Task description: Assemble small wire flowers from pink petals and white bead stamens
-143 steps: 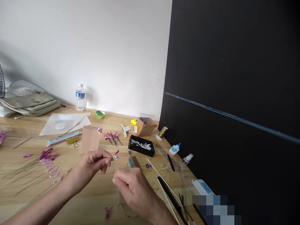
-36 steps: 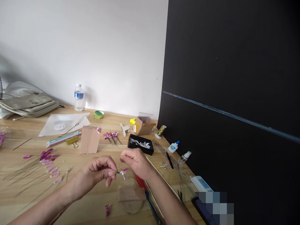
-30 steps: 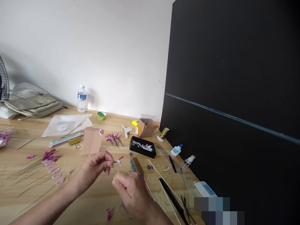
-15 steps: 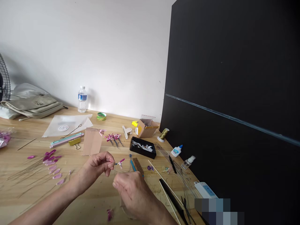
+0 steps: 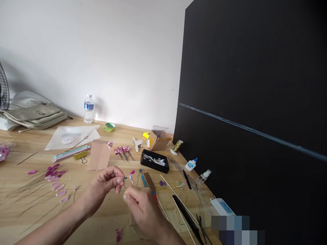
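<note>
My left hand (image 5: 106, 182) is raised over the wooden table (image 5: 102, 217), its thumb and fingers pinched on the stem of a small pink wire flower (image 5: 130, 176) whose petals stick out to the right. My right hand (image 5: 141, 207) hovers just below and to the right, fingers curled in a pinch near the stem. What it grips is too thin to see. A loose pink petal piece (image 5: 118, 234) lies on the table under my hands.
Pink petals on wires (image 5: 52, 177) are spread at left. A cardboard piece (image 5: 98, 154), finished pink flowers (image 5: 122, 150), black tray (image 5: 154, 161), gold thread spool (image 5: 176, 146), glue bottle (image 5: 191, 164), water bottle (image 5: 88, 109) and green tape (image 5: 109, 127) lie behind. A black panel (image 5: 250, 102) stands at right.
My right hand came back from beside the flower to a spot below it and stayed there. My left hand kept the flower pinched, shifting only slightly.
</note>
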{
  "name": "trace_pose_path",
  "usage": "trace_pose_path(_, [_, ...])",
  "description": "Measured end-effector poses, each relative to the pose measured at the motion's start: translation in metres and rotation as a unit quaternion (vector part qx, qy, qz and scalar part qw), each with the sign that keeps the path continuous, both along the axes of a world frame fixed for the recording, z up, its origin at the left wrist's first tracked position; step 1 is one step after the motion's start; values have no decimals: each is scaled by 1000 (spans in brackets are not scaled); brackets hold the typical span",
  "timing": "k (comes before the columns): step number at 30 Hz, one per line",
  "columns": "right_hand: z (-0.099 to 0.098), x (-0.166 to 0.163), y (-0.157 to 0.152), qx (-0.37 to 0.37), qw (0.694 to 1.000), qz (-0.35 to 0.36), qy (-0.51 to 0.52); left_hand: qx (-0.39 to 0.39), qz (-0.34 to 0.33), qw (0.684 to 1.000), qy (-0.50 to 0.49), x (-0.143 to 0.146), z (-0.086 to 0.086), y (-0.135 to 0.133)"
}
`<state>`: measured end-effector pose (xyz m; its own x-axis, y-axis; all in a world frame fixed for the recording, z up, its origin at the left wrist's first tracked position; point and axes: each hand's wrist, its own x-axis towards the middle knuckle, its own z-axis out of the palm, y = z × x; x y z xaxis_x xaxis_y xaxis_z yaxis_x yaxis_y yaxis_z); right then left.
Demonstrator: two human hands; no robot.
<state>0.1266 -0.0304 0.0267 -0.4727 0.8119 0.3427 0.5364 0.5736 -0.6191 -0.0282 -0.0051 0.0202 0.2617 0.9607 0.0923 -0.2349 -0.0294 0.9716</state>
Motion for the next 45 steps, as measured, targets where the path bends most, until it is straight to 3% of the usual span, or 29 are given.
trace_pose_path(4, [39,-1,-2,120,981,54,-143,61,-15,994,87,5,-3,-1])
trace_pose_path(7, [54,10,22,86,987,75,-111,39,-101,991,79,6,-1,-7])
trace_pose_path(9, [46,15,34,21,997,50,-56,4,-120,993,23,4,0,-10])
trace_pose_path(11, [29,16,38,-29,999,26,-5,-26,-97,994,-49,1,0,-10])
trace_pose_path(14, [8,8,29,-44,997,-20,61,-75,-68,984,-147,-2,-2,-5])
trace_pose_path(18, [6,-2,14,-53,993,-46,95,-127,-29,967,-221,-3,-7,3])
trace_pose_path(22, [11,-5,13,-54,991,-70,100,-178,-18,954,-239,-4,-7,5])
trace_pose_path(31, [9,-1,18,-90,981,-101,138,-191,-54,938,-283,0,1,-1])
trace_pose_path(45, [8,-2,15,-91,980,-104,142,-151,49,963,-217,3,2,-2])
